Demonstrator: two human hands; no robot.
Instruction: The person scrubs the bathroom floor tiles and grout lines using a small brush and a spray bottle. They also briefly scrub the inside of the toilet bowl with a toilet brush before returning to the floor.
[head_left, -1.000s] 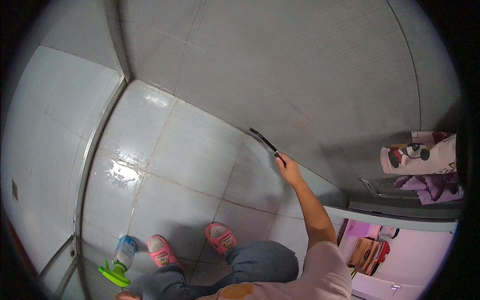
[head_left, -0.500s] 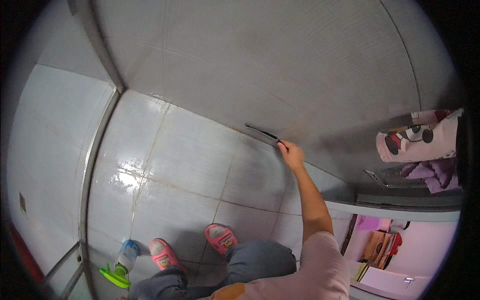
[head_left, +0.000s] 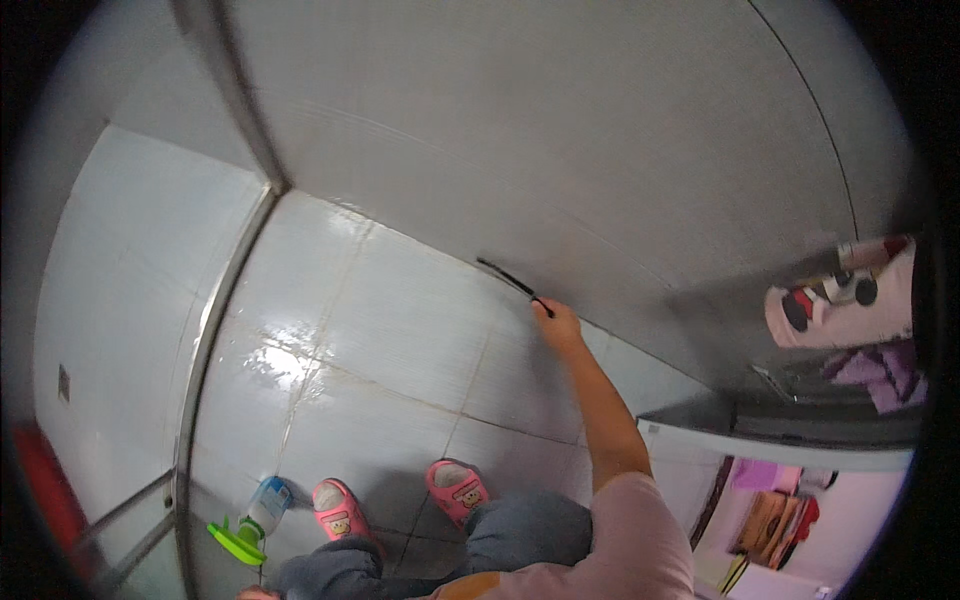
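Note:
My right hand (head_left: 559,324) is closed round the handle of a long, thin black tool (head_left: 508,278). Its far end points left, lying against or very close to the foot of the grey wall (head_left: 480,130), just above the floor joint; the exact kind of tool is hard to make out. At the lower edge, only a sliver of my left hand (head_left: 258,593) shows, its fingers hidden. Just above it stands a clear spray bottle (head_left: 263,507) with a bright green trigger head and a blue label, apparently resting on the floor, apart from that hand.
Wet, shiny grey floor tiles (head_left: 390,300) spread before my pink slippers (head_left: 341,508). A metal door track (head_left: 212,315) borders them on the left. At right hang a pink printed cloth (head_left: 835,305) and a purple cloth (head_left: 880,375), above an open white cabinet (head_left: 850,500) with boxes.
My right hand has moved left along the wall's foot with the black tool. The view has shifted a little, so the surroundings sit further right. Slippers and bottle stay in place.

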